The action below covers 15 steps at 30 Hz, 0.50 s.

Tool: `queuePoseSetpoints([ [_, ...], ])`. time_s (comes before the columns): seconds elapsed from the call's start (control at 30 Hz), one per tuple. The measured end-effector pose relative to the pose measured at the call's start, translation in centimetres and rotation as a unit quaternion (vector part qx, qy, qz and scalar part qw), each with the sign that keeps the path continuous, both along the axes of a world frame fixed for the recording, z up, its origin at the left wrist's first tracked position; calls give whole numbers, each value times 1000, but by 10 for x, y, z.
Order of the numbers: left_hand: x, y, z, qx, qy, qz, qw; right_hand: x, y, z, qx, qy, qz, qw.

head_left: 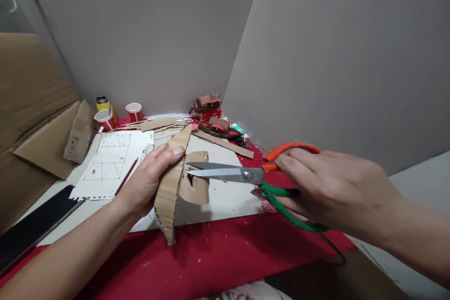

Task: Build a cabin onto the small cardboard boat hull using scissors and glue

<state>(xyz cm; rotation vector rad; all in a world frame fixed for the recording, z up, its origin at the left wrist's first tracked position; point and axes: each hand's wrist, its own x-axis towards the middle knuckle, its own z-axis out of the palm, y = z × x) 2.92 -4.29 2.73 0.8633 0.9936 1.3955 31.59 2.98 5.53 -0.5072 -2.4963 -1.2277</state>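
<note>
My left hand point(154, 176) grips a curved, pointed piece of cardboard point(168, 206), thumb on its face and the other fingers behind it. A smaller curved cardboard flap point(198, 192) with a ragged dark hole stands out from its right side. My right hand point(316, 183) is closed around the scissors point(225, 173), which have one orange and one green handle. Their blades are slightly parted, and the tips lie over the flap just above the hole. Whether the blades touch the cardboard I cannot tell.
A drawn paper sheet point(108, 159), a dark pencil point(128, 176) and a black flat device point(38, 225) lie on the left. Behind stand paper cups point(134, 111), a yellow bottle point(101, 103), thin sticks point(176, 125) and small brown models point(211, 102). Large cardboard point(31, 89) leans at far left.
</note>
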Motion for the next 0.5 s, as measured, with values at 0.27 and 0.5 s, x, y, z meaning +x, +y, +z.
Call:
queuePoseSetpoints([
  [0.27,0,2,-1,-14,-5,-88,996,4,-1,21,16,-37,24,999],
  [0.5,4,-6,7,-12,-5,-81,997,10,-1,27,8,-38,22,999],
])
